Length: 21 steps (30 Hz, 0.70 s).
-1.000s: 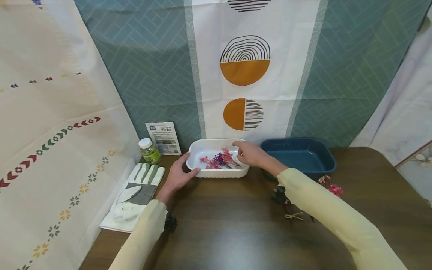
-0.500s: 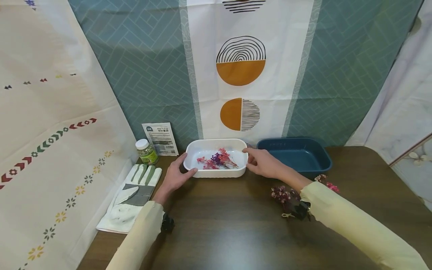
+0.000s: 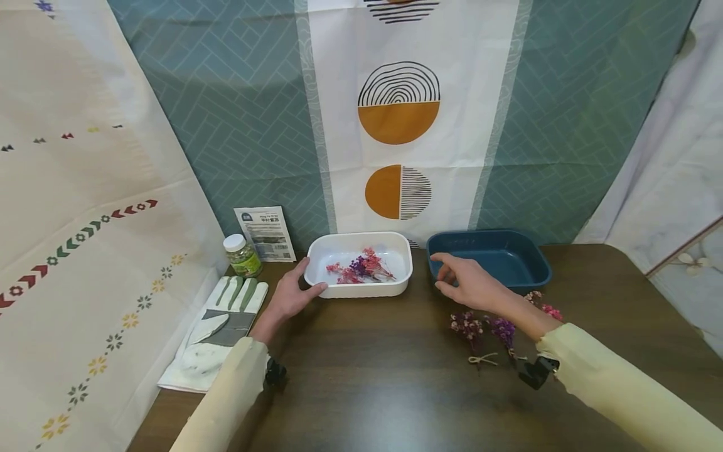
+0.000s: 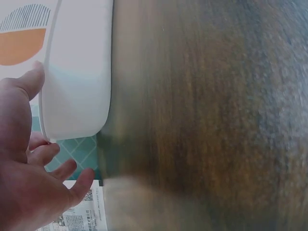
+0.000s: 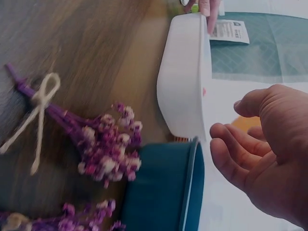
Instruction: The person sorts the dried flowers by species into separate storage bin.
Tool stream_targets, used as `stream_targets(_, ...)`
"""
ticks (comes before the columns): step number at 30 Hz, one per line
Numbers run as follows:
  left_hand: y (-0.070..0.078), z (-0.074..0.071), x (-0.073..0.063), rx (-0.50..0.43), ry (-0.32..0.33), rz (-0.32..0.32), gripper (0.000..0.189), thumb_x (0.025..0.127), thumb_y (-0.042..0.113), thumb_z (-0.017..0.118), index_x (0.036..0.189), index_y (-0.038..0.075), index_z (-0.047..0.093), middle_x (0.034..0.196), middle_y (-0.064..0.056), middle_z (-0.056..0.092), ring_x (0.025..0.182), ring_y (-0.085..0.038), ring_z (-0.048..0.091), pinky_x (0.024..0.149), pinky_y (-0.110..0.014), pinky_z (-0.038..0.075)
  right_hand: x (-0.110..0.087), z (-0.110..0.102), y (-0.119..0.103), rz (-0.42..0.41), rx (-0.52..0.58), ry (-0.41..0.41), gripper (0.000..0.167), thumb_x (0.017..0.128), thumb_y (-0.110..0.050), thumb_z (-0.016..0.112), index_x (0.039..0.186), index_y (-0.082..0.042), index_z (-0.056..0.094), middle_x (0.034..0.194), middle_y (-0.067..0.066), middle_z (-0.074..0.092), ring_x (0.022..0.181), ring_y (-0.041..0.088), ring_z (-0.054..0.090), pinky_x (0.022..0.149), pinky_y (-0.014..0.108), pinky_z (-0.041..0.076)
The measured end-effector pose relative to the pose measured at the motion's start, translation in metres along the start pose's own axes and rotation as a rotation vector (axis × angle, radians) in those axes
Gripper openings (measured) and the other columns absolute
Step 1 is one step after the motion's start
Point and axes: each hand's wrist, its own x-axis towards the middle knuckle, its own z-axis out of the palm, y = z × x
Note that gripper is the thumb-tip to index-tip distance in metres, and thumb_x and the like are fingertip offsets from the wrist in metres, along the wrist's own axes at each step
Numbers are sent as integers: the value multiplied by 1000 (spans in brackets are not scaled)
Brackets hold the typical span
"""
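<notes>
My left hand (image 3: pixel 290 295) grips the left end of a white plastic tub (image 3: pixel 361 291), its thumb at the front rim and its fingers round the corner. Pink and purple dried flowers (image 3: pixel 364 266) lie in the tub. My right hand (image 3: pixel 469 280) is in the air over the front left of a dark blue tub (image 3: pixel 522 285), fingers loosely bent, holding nothing. Below it on the table lie small bunches of dried flowers; one purple-pink bunch (image 5: pixel 110 144) is tied with a twine bow (image 5: pixel 43 98). A pink bunch (image 3: pixel 550 312) is partly hidden behind my right forearm.
White and grey work gloves (image 3: pixel 226 326) lie at the left of the brown table (image 3: pixel 361 370). A white-lidded jar (image 3: pixel 244 257) and a printed packet (image 3: pixel 267 233) stand behind them. Patterned cloth (image 3: pixel 271 113) hangs along the back, right behind the tubs.
My right hand has left the white tub, first from over the flowers to its right rim, then rightward to the blue tub. My left hand stays at the white tub. The view has shifted slightly.
</notes>
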Motion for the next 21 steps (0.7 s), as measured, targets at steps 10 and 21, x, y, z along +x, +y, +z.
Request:
stream_targets(10,-3,-1,-1,6,-11,-7,89,92,41,71,158,3,24,160,-21,27,143,-43,28,111,-60,27,-25,-13,13,6,-26,74,51,93,-6,69,139,6,48,98,3,67,83,19,66,66,35,53)
stream_targets(21,-2,1,-1,18,5,20,89,92,36,73,157,2,24,161,-20,23,144,-45,25,113,-61,23,-42,-25,25,41,-46,130,50,94,-7,69,138,5,49,99,5,68,81,18,66,64,34,53)
